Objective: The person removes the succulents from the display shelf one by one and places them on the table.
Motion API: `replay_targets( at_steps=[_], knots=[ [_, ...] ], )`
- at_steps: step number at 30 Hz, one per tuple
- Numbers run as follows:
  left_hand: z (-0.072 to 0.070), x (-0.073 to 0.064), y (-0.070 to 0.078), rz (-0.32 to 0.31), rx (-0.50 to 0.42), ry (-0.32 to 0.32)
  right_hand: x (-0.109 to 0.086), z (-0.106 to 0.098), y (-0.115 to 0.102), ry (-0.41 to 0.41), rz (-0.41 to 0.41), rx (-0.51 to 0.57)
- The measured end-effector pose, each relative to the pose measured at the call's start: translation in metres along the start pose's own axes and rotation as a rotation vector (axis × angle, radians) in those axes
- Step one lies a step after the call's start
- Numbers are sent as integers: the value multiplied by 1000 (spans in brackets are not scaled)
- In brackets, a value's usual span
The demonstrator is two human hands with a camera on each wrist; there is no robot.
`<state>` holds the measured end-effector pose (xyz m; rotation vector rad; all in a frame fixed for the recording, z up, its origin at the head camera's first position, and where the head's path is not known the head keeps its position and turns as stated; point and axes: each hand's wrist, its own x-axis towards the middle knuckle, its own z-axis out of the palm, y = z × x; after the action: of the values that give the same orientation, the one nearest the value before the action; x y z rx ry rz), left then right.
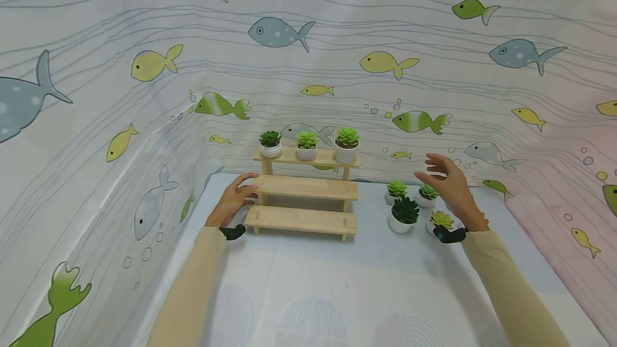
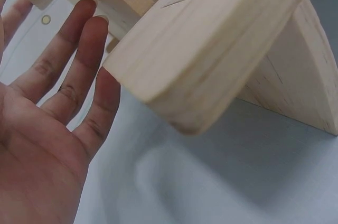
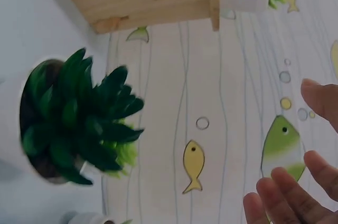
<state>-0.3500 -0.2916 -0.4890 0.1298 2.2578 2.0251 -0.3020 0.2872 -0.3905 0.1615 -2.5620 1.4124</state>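
Observation:
A three-tier wooden plant stand [image 1: 303,186] stands near the back wall. My left hand [image 1: 234,197] is at its left end, fingers loosely bent and spread by the middle tier. In the left wrist view, the fingers [image 2: 79,71] come right up to the end of a wooden board [image 2: 185,49]. My right hand [image 1: 448,181] is raised over a group of potted succulents, thumb and fingers apart, holding nothing. Below it are a dark green succulent [image 1: 404,213], a bright green one [image 1: 397,189], another green one [image 1: 426,194], partly behind the hand, and a yellow-green one [image 1: 441,220].
On the top tier stand three succulents in white pots: a dark one [image 1: 270,143], a bright green one [image 1: 306,145] and a larger one [image 1: 347,144]. A fish-patterned cloth [image 1: 337,31] hangs behind and along both sides. The pale table [image 1: 308,277] stretches toward me.

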Motion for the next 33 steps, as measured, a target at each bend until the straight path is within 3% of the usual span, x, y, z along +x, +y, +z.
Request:
replay_targets(
  at_steps=[8, 18, 33],
  knots=[
    [3, -13, 20, -27, -28, -23, 13, 20, -18, -71, -23, 59],
    [5, -15, 24, -29, -49, -24, 35, 53, -36, -98, -103, 116],
    [4, -13, 28, -20, -36, -33, 57, 97, -59, -145, -129, 115]
  ],
)
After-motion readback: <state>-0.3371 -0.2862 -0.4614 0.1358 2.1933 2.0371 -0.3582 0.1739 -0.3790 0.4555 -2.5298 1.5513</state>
